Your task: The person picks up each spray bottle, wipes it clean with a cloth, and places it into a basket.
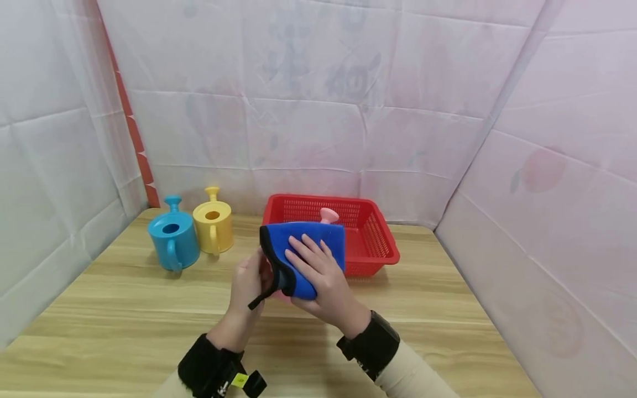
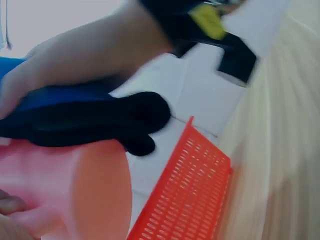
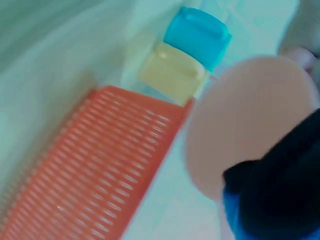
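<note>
A pink watering can [image 2: 102,185] is held up in front of the red basket, mostly hidden in the head view by a blue cloth with black edging [image 1: 278,237]. Its pink sprinkler head [image 1: 328,215] pokes out above the cloth. My left hand [image 1: 246,282] grips the can from the left; in the left wrist view its fingers [image 2: 11,205] are at the handle. My right hand [image 1: 320,282] lies over the cloth with fingers extended, pressing it against the can's side. In the right wrist view the can's round pink end [image 3: 250,125] shows beside the dark cloth edge.
The red perforated basket [image 1: 380,243] stands behind the hands on the wooden table [image 1: 438,309]. Blue [image 1: 174,240] and yellow [image 1: 215,224] watering cans stand side by side at the back left. Pale sheets [image 1: 308,127] enclose the table's back and sides.
</note>
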Motion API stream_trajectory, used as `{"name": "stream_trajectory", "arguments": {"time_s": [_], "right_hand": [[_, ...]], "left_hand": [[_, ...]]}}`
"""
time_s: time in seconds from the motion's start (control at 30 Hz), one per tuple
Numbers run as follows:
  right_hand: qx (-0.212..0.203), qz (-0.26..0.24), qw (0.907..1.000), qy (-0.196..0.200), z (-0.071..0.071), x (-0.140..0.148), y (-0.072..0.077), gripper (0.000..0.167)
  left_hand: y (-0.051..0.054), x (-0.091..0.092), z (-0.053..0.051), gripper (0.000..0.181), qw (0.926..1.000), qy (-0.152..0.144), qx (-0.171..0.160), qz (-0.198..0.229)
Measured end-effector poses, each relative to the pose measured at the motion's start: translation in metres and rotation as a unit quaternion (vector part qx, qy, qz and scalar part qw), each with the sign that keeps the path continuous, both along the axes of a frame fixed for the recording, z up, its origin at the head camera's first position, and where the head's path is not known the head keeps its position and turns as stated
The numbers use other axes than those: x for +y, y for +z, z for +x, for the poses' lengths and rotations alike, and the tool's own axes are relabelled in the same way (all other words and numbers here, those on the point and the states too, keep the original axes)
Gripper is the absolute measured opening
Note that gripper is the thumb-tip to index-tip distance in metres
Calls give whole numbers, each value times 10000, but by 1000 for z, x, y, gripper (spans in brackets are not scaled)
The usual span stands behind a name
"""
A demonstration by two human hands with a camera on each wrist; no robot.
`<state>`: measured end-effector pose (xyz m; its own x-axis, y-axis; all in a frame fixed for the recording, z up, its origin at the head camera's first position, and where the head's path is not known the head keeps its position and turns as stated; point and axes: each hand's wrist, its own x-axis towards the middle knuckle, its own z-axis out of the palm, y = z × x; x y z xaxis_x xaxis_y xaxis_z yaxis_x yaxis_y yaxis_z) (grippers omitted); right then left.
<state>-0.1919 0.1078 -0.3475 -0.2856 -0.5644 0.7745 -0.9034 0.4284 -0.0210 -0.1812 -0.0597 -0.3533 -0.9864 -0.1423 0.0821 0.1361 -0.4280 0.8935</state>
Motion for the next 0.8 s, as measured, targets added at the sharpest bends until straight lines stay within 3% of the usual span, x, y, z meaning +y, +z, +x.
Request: {"name": "stream_trajectory", "arguments": {"time_s": [0.13, 0.23, 0.33, 0.43, 0.53, 0.67, 0.73, 0.8], "right_hand": [[-58, -281, 9995, 150, 0, 2, -17, 60], [-14, -538, 9983, 235, 0, 2, -25, 56], [-39, -965, 9943, 446, -4, 3, -27, 52], [-564, -1533, 9836, 760, -9, 6, -24, 51], [-1364, -2032, 9656, 875, -12, 11, -16, 50], [-1981, -2086, 9574, 259, -4, 16, 6, 53], [-2033, -2032, 9577, -122, -4, 18, 16, 50], [-1868, -2001, 9604, -513, -14, 24, 14, 46]], "left_hand": [[2, -9, -4, 45, 9977, -105, -17, 666], [2, -14, -5, 44, 9956, -163, 318, 865], [1, -16, -4, 45, 9915, -455, 614, 1055], [0, -16, -2, 46, 9862, -862, 864, 1117], [-1, -16, 0, 47, 9851, -1111, 922, 937], [-2, -15, 2, 47, 9881, -1150, 780, 657], [-3, -14, 2, 46, 9882, -1204, 720, 616], [-5, -13, 3, 45, 9869, -1303, 720, 618]]}}
